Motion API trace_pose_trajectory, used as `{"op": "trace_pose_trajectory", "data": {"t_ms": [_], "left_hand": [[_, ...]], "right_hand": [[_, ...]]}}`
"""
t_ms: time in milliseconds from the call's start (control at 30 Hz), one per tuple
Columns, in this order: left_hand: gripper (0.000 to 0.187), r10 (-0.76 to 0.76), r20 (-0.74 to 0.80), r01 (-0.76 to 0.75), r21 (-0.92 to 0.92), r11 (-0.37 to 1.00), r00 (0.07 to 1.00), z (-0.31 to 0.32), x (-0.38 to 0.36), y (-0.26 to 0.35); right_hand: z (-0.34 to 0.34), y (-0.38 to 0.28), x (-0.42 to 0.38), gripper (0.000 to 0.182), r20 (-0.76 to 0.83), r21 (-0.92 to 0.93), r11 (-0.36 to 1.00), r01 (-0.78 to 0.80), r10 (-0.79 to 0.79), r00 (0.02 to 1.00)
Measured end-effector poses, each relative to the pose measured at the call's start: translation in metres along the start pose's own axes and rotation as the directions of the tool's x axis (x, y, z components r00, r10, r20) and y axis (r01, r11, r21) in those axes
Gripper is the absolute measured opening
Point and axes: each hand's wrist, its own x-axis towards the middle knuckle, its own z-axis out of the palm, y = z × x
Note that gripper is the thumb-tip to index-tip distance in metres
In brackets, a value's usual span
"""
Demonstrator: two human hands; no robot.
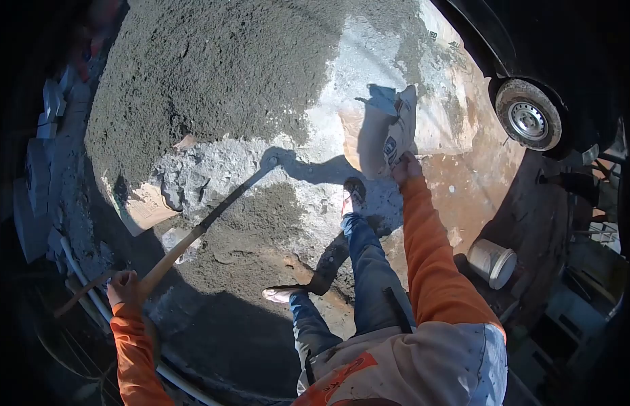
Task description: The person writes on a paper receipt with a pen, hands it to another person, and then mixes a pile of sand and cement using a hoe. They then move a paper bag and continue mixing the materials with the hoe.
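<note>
My right hand [406, 169] is closed on the lower end of a cement bag [399, 128]. The paper bag looks flattened and is held up in front of me, casting a shadow on the ground sheet. On the left, my left hand [124, 287] is curled round the near end of a long wooden tool handle [169, 260]. That handle slants away toward the grey mix, and I cannot make out its head for certain. Grey mortar mix [220, 74] lies in a broad heap ahead, with pale cement powder [328, 152] spread along its near side.
Another paper bag piece [145, 208] lies at the heap's left edge. A white bucket [492, 262] stands on the right. Beyond it is a parked vehicle's wheel [529, 115]. Pale pipes [84, 281] and stacked blocks run along the left side. My feet are on the mix.
</note>
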Motion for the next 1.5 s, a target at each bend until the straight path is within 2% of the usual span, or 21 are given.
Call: {"op": "trace_pose_trajectory", "data": {"t_ms": [67, 133, 167, 233, 300, 333, 567, 767, 833, 867, 900, 933, 967, 1000, 1067, 1167, 1233, 1267, 1333, 1467, 1500], "left_hand": [[0.022, 0.022, 0.003, -0.022, -0.037, 0.999, 1.0, 0.008, 0.017, -0.023], [0.022, 0.029, 0.039, -0.024, -0.108, 0.994, 0.999, 0.003, 0.014, -0.015], [0.022, 0.058, 0.062, -0.052, -0.094, 0.994, 0.996, 0.004, 0.017, -0.02], [0.023, 0.015, 0.102, -0.009, -0.065, 0.998, 0.995, 0.004, 0.031, -0.034], [0.024, -0.029, 0.138, 0.034, -0.033, 0.999, 0.99, 0.002, 0.031, -0.03], [0.024, -0.097, 0.135, 0.102, -0.027, 0.994, 0.986, 0.0, 0.032, -0.027], [0.026, -0.109, 0.206, 0.127, -0.076, 0.989, 0.972, -0.004, 0.047, -0.016], [0.025, -0.116, 0.156, 0.123, -0.034, 0.992, 0.981, -0.002, 0.057, -0.043], [0.023, -0.075, 0.137, 0.082, -0.044, 0.996, 0.988, -0.002, 0.061, -0.074], [0.024, -0.2, 0.051, 0.201, -0.022, 0.979, 0.978, 0.002, 0.024, -0.027], [0.025, -0.076, 0.032, 0.075, 0.031, 0.997, 0.997, 0.006, 0.027, -0.049], [0.027, 0.038, 0.015, -0.039, 0.093, 0.995, 0.999, 0.006, 0.026, -0.077], [0.027, -0.102, 0.034, 0.097, 0.134, 0.986, 0.994, 0.001, -0.005, -0.047], [0.028, -0.242, 0.051, 0.23, 0.171, 0.958, 0.969, 0.001, -0.031, -0.012], [0.031, -0.286, 0.042, 0.259, 0.318, 0.912, 0.957, 0.004, -0.048, -0.033], [0.034, -0.289, 0.085, 0.254, 0.288, 0.923, 0.954, 0.016, -0.067, -0.093], [0.035, -0.254, 0.126, 0.212, 0.274, 0.938, 0.959, 0.024, -0.087, -0.089], [0.035, -0.236, 0.097, 0.208, 0.237, 0.949, 0.967, 0.031, -0.095, -0.097], [0.035, -0.17, 0.102, 0.152, 0.16, 0.975, 0.98, 0.039, -0.112, -0.112], [0.037, -0.178, 0.045, 0.166, 0.198, 0.966, 0.983, 0.049, -0.14, -0.1], [0.039, -0.17, 0.106, 0.136, 0.272, 0.953, 0.98, 0.051, -0.149, -0.084]], "right_hand": [[-0.035, -0.027, -0.023, 0.021, 0.056, 0.092, 0.996, -0.004, -0.001, 0.998], [-0.054, -0.044, -0.055, 0.023, -0.285, -0.101, 0.993, 0.065, -0.092, 0.954], [-0.069, -0.052, -0.068, 0.023, -0.318, -0.092, 0.992, 0.08, -0.106, 0.942], [-0.109, -0.062, -0.096, 0.023, -0.587, -0.234, 0.969, 0.077, -0.204, 0.784], [-0.136, -0.071, -0.142, 0.026, -0.762, -0.33, 0.942, -0.051, -0.235, 0.603], [-0.152, -0.073, -0.165, 0.026, -0.802, -0.34, 0.937, -0.083, -0.243, 0.545], [-0.247, -0.075, -0.278, 0.028, -0.941, -0.277, 0.944, -0.181, -0.228, 0.25], [-0.279, -0.062, -0.307, 0.029, -0.96, -0.276, 0.922, -0.272, -0.25, 0.125], [-0.278, -0.046, -0.289, 0.03, -0.948, -0.318, 0.886, -0.338, -0.287, 0.14], [-0.277, -0.035, -0.273, 0.03, -0.932, -0.363, 0.848, -0.386, -0.323, 0.168], [-0.266, -0.024, -0.254, 0.03, -0.904, -0.426, 0.795, -0.432, -0.366, 0.22], [-0.253, -0.012, -0.232, 0.031, -0.852, -0.523, 0.7, -0.486, -0.422, 0.309], [-0.239, 0.0, -0.209, 0.031, -0.776, -0.63, 0.579, -0.517, -0.455, 0.437], [-0.168, 0.008, -0.19, 0.037, -0.57, -0.812, 0.209, -0.545, -0.487, 0.662], [-0.145, 0.056, -0.141, 0.049, -0.43, -0.903, 0.133, -0.409, -0.254, 0.867], [-0.088, 0.114, -0.119, 0.046, -0.445, -0.882, 0.226, -0.414, -0.109, 0.889], [-0.117, 0.139, -0.106, 0.045, -0.526, -0.836, 0.23, -0.498, -0.079, 0.847], [-0.168, 0.163, -0.094, 0.044, -0.477, -0.875, -0.02, -0.484, -0.13, 0.869], [-0.216, 0.167, -0.106, 0.042, -0.421, -0.843, -0.301, -0.446, -0.146, 0.895], [-0.199, 0.134, -0.147, 0.043, -0.407, -0.831, -0.179, -0.527, -0.449, 0.795], [-0.184, 0.131, -0.147, 0.045, -0.4, -0.833, -0.161, -0.53, -0.485, 0.778]]}}
